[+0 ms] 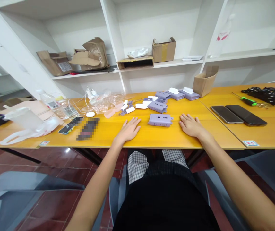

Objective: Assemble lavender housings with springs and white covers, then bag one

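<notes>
Housing (160, 120) — between left hand (129, 129), right hand (190, 125).

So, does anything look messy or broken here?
Yes. The cardboard boxes on the shelf are torn and crumpled, flaps hanging. Crumpled clear plastic bags lie heaped on the table beyond the left hand.

The single view sits on the person's head and looks forward and down onto the near edge of the yellow table (151, 138), where the left hand (128, 130) and right hand (190, 125) lie near the middle of the frame. It is close to the table, squarely faces the white shelves (114, 41) behind it, and is wide enough to take in the red floor (43, 160) below.
</notes>
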Available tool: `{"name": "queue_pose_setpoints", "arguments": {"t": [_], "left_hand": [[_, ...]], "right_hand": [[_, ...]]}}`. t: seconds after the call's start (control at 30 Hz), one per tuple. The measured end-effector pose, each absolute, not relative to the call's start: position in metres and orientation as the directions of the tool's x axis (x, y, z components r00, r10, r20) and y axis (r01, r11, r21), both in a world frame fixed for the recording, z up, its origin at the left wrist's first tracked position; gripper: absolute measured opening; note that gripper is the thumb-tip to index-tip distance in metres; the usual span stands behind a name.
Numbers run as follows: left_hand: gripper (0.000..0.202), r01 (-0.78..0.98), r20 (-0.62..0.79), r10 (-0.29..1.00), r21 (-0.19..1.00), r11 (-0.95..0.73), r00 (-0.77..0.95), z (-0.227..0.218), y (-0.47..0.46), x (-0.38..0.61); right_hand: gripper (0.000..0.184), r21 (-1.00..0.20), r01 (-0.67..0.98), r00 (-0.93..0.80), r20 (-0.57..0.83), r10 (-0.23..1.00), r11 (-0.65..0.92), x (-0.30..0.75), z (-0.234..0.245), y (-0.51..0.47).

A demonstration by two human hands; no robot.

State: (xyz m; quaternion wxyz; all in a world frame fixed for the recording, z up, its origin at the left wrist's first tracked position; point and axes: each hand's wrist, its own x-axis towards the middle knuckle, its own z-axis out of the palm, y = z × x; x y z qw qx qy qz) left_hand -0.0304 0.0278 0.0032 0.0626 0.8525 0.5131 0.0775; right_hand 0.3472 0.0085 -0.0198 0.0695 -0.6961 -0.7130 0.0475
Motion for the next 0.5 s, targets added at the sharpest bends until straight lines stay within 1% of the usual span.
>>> {"name": "queue_pose_setpoints", "arguments": {"t": [0.17,0.3,0.4,0.5], "left_hand": [[0.058,0.859,0.052,0.878,0.187,-0.477,0.476,0.003,0.029,-0.031],[0.057,0.868,0.093,0.891,0.199,-0.454,0.445,0.001,0.033,-0.033],[0.056,0.888,0.174,0.910,0.216,-0.407,0.375,-0.002,0.037,-0.035],[0.048,0.893,0.333,0.883,0.193,-0.406,0.329,-0.005,0.044,-0.038]], "right_hand": [[0.070,-0.144,0.988,-0.045,0.023,0.999,0.048,0.344,-0.019,0.009],[0.069,-0.142,0.988,-0.051,0.034,0.998,0.056,0.345,-0.020,0.009],[0.069,-0.139,0.988,-0.060,0.048,0.997,0.066,0.347,-0.022,0.010],[0.067,-0.141,0.987,-0.067,0.082,0.994,0.078,0.348,-0.024,0.010]]}}
